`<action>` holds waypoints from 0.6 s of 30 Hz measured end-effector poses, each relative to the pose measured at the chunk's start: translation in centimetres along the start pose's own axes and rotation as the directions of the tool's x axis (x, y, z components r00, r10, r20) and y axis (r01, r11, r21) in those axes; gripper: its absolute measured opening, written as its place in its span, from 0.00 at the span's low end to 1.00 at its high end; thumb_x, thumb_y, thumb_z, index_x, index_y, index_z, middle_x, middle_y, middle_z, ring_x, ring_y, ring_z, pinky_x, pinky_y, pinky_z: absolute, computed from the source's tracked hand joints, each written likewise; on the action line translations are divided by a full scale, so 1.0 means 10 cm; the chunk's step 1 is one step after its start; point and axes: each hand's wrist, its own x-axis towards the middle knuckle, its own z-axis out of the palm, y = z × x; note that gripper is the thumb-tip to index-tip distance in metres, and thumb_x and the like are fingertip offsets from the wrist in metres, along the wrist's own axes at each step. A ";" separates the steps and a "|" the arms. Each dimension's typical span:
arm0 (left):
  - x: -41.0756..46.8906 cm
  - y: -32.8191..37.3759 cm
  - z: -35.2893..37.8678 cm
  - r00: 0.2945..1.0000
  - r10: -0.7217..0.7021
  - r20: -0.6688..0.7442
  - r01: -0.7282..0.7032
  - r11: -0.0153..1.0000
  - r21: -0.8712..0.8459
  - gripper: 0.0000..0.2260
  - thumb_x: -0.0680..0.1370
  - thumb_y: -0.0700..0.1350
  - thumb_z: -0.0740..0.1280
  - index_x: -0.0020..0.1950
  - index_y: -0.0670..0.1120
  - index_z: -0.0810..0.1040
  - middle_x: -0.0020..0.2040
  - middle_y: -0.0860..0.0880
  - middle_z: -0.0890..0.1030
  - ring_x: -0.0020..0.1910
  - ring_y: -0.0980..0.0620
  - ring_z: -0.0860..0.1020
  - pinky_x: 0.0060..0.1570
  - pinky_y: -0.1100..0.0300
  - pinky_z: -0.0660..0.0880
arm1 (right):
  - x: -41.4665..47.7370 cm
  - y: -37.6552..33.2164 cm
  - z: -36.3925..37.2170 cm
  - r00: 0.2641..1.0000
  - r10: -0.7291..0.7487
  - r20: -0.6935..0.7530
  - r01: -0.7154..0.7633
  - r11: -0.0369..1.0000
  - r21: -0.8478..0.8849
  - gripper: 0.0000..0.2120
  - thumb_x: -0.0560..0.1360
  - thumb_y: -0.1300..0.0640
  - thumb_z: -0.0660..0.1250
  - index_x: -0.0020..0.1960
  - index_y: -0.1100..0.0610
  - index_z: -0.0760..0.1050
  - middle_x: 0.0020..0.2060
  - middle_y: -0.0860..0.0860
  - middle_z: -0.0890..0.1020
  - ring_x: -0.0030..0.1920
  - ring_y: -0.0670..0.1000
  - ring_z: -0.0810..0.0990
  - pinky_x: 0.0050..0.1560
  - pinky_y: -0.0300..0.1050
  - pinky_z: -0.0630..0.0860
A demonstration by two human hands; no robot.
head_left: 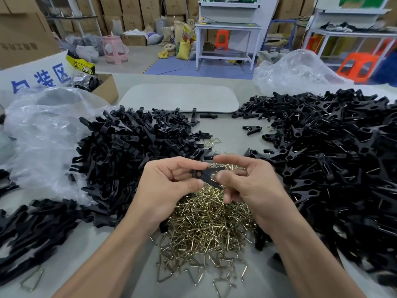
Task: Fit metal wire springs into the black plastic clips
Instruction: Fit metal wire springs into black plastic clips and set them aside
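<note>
A black plastic clip (207, 174) is held in mid-air above a heap of brass-coloured wire springs (206, 224). My left hand (169, 183) pinches the clip's ring end between thumb and fingers. My right hand (251, 181) grips its other end, fingers curled round it. Whether a spring sits in this clip is hidden by my fingers. A pile of black clip halves (133, 151) lies to the left. A bigger pile of black clips with wire showing (335, 155) lies to the right.
Crumpled clear plastic bags lie at the left (45, 134) and back right (298, 72). A grey pad (180, 97) and a cardboard box (105, 87) sit behind the piles. One loose wire triangle (32, 280) lies near the table's front left.
</note>
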 end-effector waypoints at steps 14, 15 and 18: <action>0.01 -0.08 -0.03 0.998 -0.055 0.038 0.061 0.980 -0.190 0.18 0.64 0.49 0.85 0.53 0.49 0.90 0.72 0.54 0.78 0.72 0.61 0.74 0.61 0.71 0.74 | -0.08 -0.01 0.13 0.879 0.051 0.474 -0.328 0.786 0.524 0.16 0.75 0.56 0.71 0.58 0.64 0.84 0.62 0.66 0.82 0.60 0.62 0.84 0.56 0.54 0.84; 0.02 -0.08 -0.03 0.998 -0.065 0.024 0.068 0.983 -0.172 0.18 0.64 0.47 0.84 0.53 0.50 0.90 0.73 0.56 0.77 0.71 0.62 0.74 0.61 0.69 0.75 | -0.08 -0.01 0.14 0.889 0.052 0.455 -0.317 0.786 0.531 0.16 0.73 0.56 0.72 0.56 0.65 0.84 0.60 0.66 0.83 0.60 0.62 0.84 0.56 0.53 0.84; 0.02 -0.07 -0.03 0.997 -0.076 -0.028 0.073 0.991 -0.108 0.21 0.62 0.49 0.84 0.55 0.53 0.89 0.71 0.59 0.79 0.70 0.64 0.74 0.65 0.63 0.71 | -0.05 -0.02 0.16 0.938 0.109 0.328 -0.275 0.808 0.521 0.18 0.71 0.58 0.74 0.57 0.69 0.82 0.59 0.67 0.83 0.58 0.62 0.85 0.57 0.52 0.83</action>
